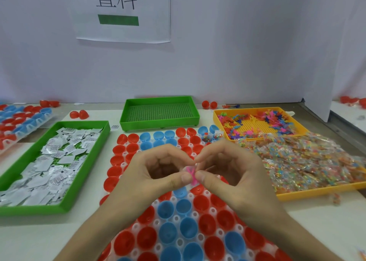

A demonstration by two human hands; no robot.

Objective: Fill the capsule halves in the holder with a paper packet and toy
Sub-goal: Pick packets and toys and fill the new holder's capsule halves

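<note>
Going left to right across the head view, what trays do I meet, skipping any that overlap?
green tray of paper packets → empty green tray → yellow tray of toys

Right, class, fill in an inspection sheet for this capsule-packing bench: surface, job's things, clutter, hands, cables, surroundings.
Surface: pale table, largely covered by trays.
Job's things: white plastic holder of red and blue capsule halves, those visible mostly empty; green tray of white paper packets; yellow mesh tray of small colourful toys; small pink toy.
Clutter: loose red capsule halves; empty green mesh tray; yellow tray of clear bead bags; second holder at left.
Hands: left hand and right hand both pinch the small pink toy above the holder.
Cables: nothing seen.
Surroundings: white partition with printed paper sign.
</note>
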